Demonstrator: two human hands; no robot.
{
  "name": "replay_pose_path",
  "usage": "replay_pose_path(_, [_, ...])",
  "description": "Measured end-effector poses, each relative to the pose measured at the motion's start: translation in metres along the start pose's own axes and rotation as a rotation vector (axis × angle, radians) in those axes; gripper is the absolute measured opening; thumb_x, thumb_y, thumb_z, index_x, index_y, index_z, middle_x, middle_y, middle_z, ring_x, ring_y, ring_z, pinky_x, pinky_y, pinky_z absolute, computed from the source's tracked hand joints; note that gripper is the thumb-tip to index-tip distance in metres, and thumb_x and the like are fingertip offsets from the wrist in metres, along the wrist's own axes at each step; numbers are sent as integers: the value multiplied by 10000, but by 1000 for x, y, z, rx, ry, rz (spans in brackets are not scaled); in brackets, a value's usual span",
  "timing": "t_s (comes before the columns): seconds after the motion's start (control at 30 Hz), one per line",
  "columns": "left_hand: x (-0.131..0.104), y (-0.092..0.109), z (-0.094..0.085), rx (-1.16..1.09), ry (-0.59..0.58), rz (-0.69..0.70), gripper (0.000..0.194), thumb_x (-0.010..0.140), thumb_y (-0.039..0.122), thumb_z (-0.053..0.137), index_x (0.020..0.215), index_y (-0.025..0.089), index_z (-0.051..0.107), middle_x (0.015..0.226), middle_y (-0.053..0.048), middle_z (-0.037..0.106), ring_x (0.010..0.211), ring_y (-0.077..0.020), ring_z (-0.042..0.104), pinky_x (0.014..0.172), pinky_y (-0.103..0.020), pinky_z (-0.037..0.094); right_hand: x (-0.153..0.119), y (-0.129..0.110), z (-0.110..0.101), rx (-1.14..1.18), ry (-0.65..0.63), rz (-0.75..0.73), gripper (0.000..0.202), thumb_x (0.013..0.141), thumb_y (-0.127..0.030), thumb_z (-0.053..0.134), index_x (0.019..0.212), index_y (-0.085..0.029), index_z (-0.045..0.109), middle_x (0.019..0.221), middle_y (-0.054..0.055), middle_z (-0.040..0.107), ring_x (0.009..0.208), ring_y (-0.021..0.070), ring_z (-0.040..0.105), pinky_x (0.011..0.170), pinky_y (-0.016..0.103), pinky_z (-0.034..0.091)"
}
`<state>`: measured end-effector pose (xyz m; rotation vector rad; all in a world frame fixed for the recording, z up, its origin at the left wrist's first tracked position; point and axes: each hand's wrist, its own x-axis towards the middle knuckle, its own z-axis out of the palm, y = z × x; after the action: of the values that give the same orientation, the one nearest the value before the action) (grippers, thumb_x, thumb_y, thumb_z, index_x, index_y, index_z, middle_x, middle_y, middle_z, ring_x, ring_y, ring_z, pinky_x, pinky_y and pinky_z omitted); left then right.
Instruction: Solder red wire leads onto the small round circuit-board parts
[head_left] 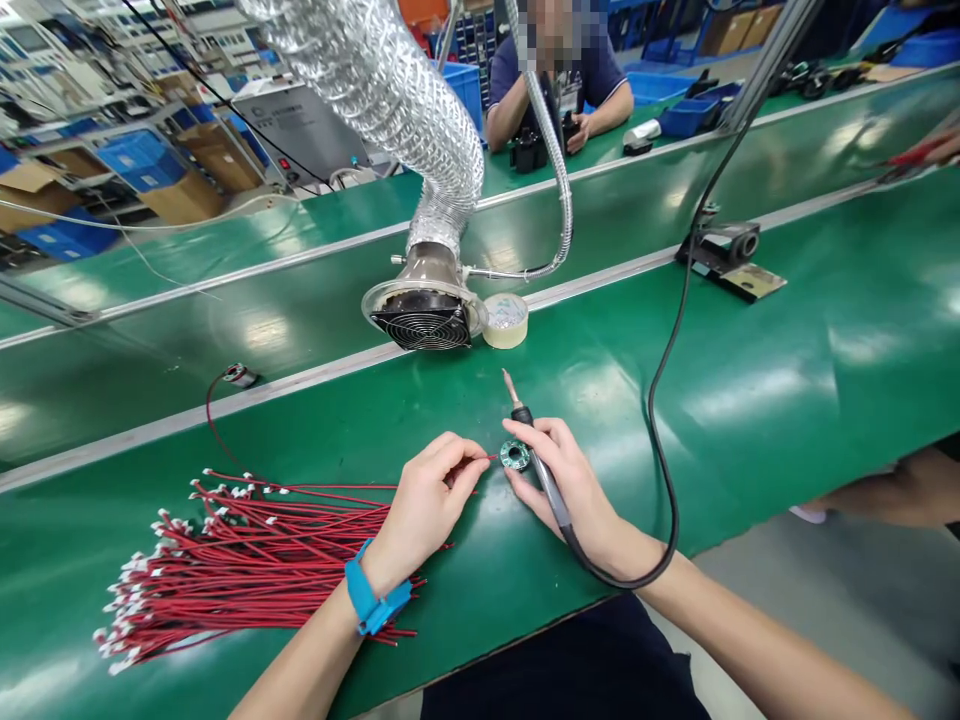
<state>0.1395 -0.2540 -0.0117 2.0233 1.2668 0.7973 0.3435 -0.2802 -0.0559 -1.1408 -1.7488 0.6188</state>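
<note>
Pinching a red wire (492, 457) just left of the board (514, 465), my left hand (433, 495) has its thumb and fingers closed. From my remote seat I see my right hand (576, 478) curled round the iron (550, 482), a finger and thumb at the board's edges; whether they grip it, I can't tell. Farther left of the board, the wire bundle (262, 560) lies on the table (765, 430); beyond the board are tape (506, 322) and a fan (425, 327).

Green tabletop (750, 420), glossy, glare patches toward right. Pale strip (322, 376) along far edge. Beyond that edge: second green bench (367, 203); leftward, blue bins (139, 155), cardboard boxes (180, 197). Grey floor (795, 590) off near edge.
</note>
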Motion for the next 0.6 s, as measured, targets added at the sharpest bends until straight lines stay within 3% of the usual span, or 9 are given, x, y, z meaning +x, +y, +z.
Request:
replay_pose_path(0.17, [1,-5,0,-154,-19,-130,214,1005,338,646,921,201,787,881,-47,689,798,-171,627,699,-270,490,-5,-1,4,77,-39,37,659,958,-144,576,1548,-407,447,1261,72,561,1084,194,685,959,358,623])
replay_pose_path(0.3, [1,-5,2,-225,-55,-214,254,986,387,658,872,180,750,829,-32,642,705,-147,582,622,-247,488,-7,3,4,66,-17,64,694,931,-178,657,1558,-387,445,1279,79,552,1101,217,685,961,389,630])
replay_pose_path(0.5, [-1,1,6,-179,-26,-158,206,971,318,679,828,177,725,784,-14,635,697,-132,556,634,-243,425,-8,-4,9,1,11,63,647,972,-218,665,1560,-375,446,1205,82,540,997,212,673,894,399,634])
replay_pose_path(0.6, [-1,4,5,-170,7,-121,211,967,294,685,796,179,730,776,-15,634,714,-136,555,636,-249,407,-11,-9,14,-12,6,50,693,958,-281,728,1577,-374,430,1237,98,533,1038,239,676,896,421,637])
